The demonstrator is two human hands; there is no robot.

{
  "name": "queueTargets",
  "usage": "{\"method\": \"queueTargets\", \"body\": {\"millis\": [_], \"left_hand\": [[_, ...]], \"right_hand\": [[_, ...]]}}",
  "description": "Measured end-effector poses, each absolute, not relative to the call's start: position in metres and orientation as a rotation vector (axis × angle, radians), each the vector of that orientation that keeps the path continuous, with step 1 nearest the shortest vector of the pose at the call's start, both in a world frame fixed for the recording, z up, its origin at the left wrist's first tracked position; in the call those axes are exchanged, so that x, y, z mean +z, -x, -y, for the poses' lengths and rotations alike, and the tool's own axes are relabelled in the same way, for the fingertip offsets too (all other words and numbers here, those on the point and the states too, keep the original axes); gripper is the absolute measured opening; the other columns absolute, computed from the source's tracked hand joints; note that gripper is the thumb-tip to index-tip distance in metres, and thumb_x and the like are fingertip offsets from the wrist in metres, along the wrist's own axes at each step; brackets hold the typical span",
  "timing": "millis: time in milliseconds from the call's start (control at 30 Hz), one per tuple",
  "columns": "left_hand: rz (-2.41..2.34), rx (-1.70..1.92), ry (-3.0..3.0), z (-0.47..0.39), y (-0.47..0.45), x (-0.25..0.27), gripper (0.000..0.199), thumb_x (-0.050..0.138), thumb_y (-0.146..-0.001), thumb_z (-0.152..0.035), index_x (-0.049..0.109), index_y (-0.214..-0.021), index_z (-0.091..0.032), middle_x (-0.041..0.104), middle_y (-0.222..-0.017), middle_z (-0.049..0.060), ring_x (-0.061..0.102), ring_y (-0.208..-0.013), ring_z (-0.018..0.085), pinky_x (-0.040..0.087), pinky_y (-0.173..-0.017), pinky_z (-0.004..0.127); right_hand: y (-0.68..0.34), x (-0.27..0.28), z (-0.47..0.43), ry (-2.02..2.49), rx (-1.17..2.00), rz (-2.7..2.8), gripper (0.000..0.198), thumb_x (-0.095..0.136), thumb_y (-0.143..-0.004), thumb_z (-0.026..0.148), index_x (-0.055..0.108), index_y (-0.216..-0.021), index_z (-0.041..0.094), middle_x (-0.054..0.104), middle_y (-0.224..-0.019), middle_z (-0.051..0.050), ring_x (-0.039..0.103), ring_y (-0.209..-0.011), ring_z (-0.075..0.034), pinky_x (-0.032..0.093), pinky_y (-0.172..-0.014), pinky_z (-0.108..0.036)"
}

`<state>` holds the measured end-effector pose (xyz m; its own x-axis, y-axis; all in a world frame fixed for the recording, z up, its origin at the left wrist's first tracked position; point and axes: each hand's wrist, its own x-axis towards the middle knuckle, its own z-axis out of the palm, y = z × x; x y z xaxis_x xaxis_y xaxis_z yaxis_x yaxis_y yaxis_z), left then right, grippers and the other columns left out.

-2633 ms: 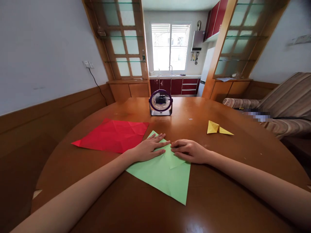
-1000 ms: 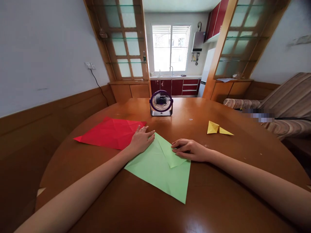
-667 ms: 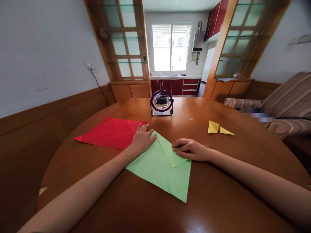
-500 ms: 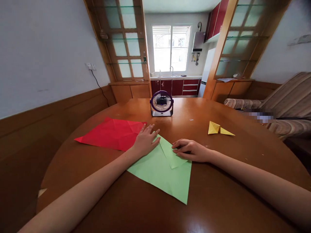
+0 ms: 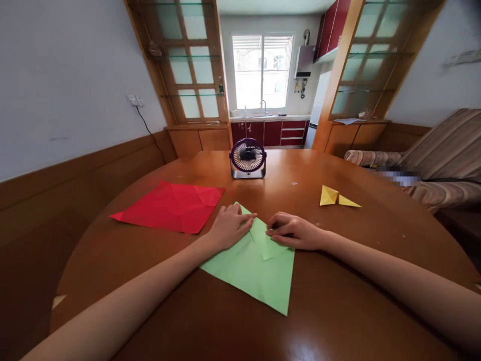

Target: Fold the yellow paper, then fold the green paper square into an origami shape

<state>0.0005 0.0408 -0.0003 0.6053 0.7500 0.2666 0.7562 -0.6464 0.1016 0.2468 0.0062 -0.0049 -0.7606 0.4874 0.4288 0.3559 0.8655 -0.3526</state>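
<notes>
A light green sheet of paper [image 5: 248, 273] lies on the table with one corner folded over as a flap [image 5: 268, 245]. My left hand [image 5: 229, 228] rests on its upper left part, index finger and thumb stretched toward the fold and the other fingers bent. At the folded right edge, my right hand [image 5: 291, 230] has its fingers curled, thumb and fingertips close together on the paper. The underside of the sheet and part of its right edge are hidden. Left of my left hand is a creased red sheet of paper [image 5: 169, 208], apart from the green one.
A small purple fan [image 5: 247, 158] stands toward the back of the brown table [image 5: 180, 326]. Right of my right hand lies a folded yellow paper piece [image 5: 329, 195]. A striped sofa [image 5: 443, 145] stands beyond the table's right edge.
My left hand has drawn back from the red paper's edge, its spread fingers now bent, and its index finger has shifted right along the fold. My right hand stays nearly in place.
</notes>
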Motion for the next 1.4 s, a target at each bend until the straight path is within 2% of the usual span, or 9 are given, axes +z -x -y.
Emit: {"method": "queueTargets", "body": {"millis": [200,400,533,700,867,1067,1233,1400], "left_hand": [[1.453,-0.379,2.614,-0.062,0.016,0.000,0.044,0.030,-0.099,-0.043,0.064,-0.124,-0.033,0.057,-0.088,0.007,0.053,-0.091,0.025,0.035,-0.085,0.040],[1.559,-0.317,2.523,-0.075,0.024,0.002,0.046,0.029,-0.097,-0.043,0.060,-0.130,-0.032,0.060,-0.098,0.011,0.054,-0.098,0.029,0.036,-0.084,0.042],[1.539,-0.365,2.513,-0.076,0.022,0.001,0.045,0.032,-0.096,-0.042,0.064,-0.126,-0.030,0.059,-0.099,0.012,0.053,-0.097,0.031,0.034,-0.086,0.046],[1.464,-0.431,2.567,-0.070,0.017,0.000,0.043,0.035,-0.095,-0.038,0.066,-0.123,-0.026,0.057,-0.096,0.010,0.052,-0.096,0.028,0.035,-0.087,0.044],[1.323,-0.479,2.648,-0.060,0.010,0.004,0.043,0.031,-0.099,-0.036,0.069,-0.117,-0.029,0.055,-0.094,0.008,0.052,-0.094,0.025,0.036,-0.084,0.040],[1.168,-0.562,2.509,-0.042,0.004,0.010,0.041,0.037,-0.098,-0.030,0.059,-0.132,-0.022,0.055,-0.098,0.011,0.050,-0.094,0.026,0.033,-0.082,0.040],[0.991,-0.493,2.778,-0.028,-0.002,0.006,0.035,0.043,-0.096,-0.033,0.066,-0.122,-0.029,0.053,-0.092,0.007,0.050,-0.088,0.022,0.034,-0.078,0.037],[1.191,-0.428,2.777,-0.039,0.002,0.000,0.038,0.037,-0.099,-0.037,0.065,-0.123,-0.030,0.054,-0.093,0.007,0.051,-0.091,0.022,0.035,-0.079,0.036]], "right_hand": [[-0.247,-0.005,-0.006,0.609,0.339,2.512,0.024,0.052,-0.095,0.026,0.072,-0.103,0.017,0.062,-0.102,-0.012,0.059,-0.093,-0.019,0.051,-0.084,-0.035],[-0.246,-0.005,-0.006,0.613,0.354,2.508,0.025,0.052,-0.095,0.027,0.073,-0.104,0.016,0.062,-0.103,-0.012,0.059,-0.093,-0.019,0.051,-0.084,-0.035],[-0.246,-0.004,-0.005,0.612,0.357,2.505,0.026,0.051,-0.095,0.028,0.072,-0.104,0.016,0.062,-0.102,-0.012,0.059,-0.093,-0.019,0.051,-0.085,-0.035],[-0.245,-0.004,-0.006,0.605,0.346,2.504,0.025,0.052,-0.095,0.028,0.073,-0.104,0.017,0.062,-0.102,-0.012,0.059,-0.093,-0.019,0.052,-0.085,-0.036],[-0.246,-0.004,-0.007,0.597,0.344,2.508,0.024,0.053,-0.095,0.026,0.072,-0.105,0.018,0.062,-0.102,-0.011,0.059,-0.094,-0.019,0.051,-0.085,-0.035],[-0.245,-0.004,-0.007,0.614,0.348,2.518,0.024,0.053,-0.094,0.026,0.072,-0.105,0.016,0.062,-0.101,-0.012,0.059,-0.093,-0.019,0.051,-0.084,-0.036],[-0.246,-0.005,-0.007,0.620,0.354,2.514,0.024,0.055,-0.093,0.025,0.072,-0.106,0.016,0.062,-0.103,-0.013,0.059,-0.096,-0.020,0.051,-0.086,-0.036],[-0.246,-0.004,-0.006,0.623,0.355,2.517,0.024,0.053,-0.094,0.026,0.072,-0.106,0.016,0.062,-0.103,-0.012,0.059,-0.095,-0.020,0.051,-0.086,-0.036]]}}
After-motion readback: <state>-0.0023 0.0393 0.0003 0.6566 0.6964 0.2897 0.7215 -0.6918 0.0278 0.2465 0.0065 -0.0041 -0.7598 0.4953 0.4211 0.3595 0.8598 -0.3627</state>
